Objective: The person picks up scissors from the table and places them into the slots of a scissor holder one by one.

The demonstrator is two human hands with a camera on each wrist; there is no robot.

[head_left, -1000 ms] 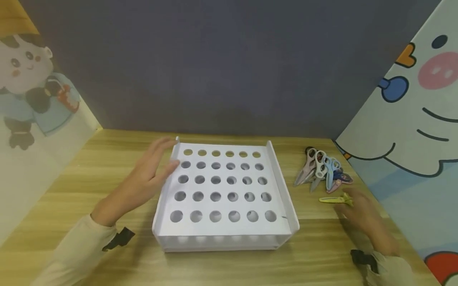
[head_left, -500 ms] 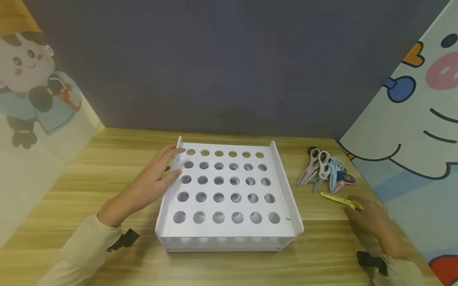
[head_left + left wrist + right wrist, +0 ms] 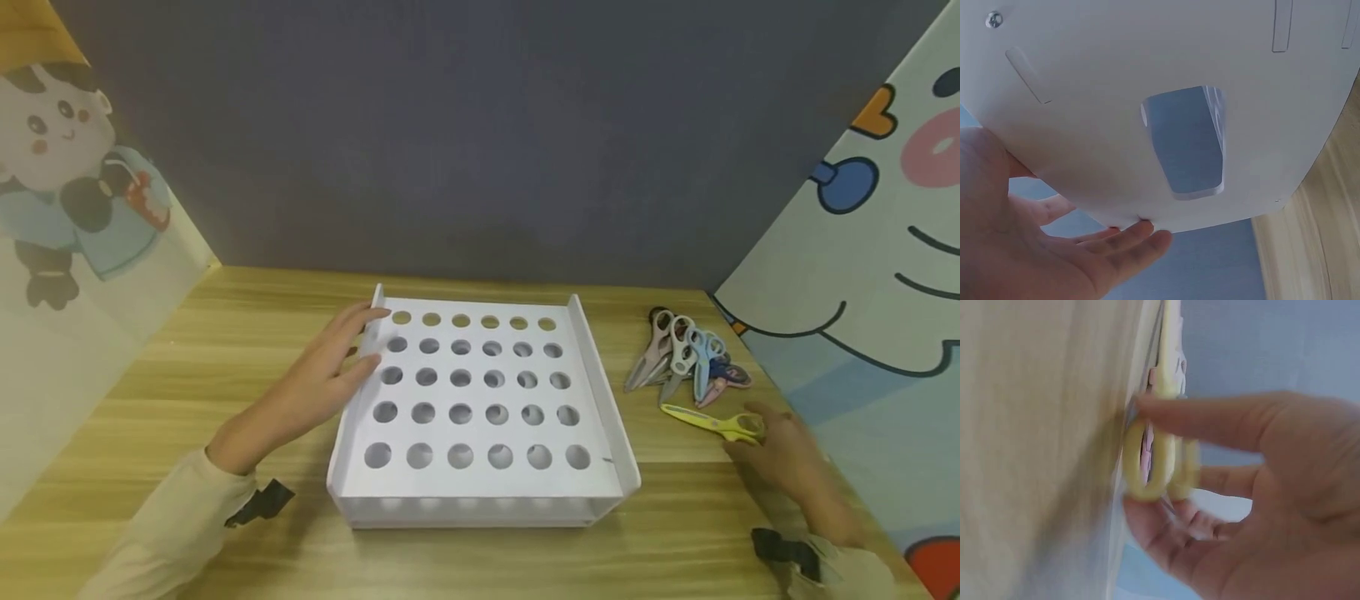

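A white rack (image 3: 480, 392) with rows of round holes stands in the middle of the wooden table. My left hand (image 3: 318, 379) rests on its left side panel (image 3: 1091, 144); thumb and fingertips touch the edge, fingers relaxed. In the head view, yellow scissors (image 3: 712, 422) lie to the right of the rack, blades pointing left. My right hand (image 3: 787, 458) pinches their handle loops (image 3: 1147, 456), the thumb on one side and fingers on the other. Motion blur softens the loops in the right wrist view.
Just beyond the yellow scissors lies a heap of several scissors (image 3: 686, 354) with grey, white, blue and dark handles. A grey panel (image 3: 465, 150) closes off the back. Side panels with cartoon pictures (image 3: 847, 275) border the table (image 3: 247, 350).
The yellow scissors have turned, and their handles now lie flatter, nearer the right edge. My right hand has shifted a little rightward with them. My left hand has settled onto the rack's side panel.
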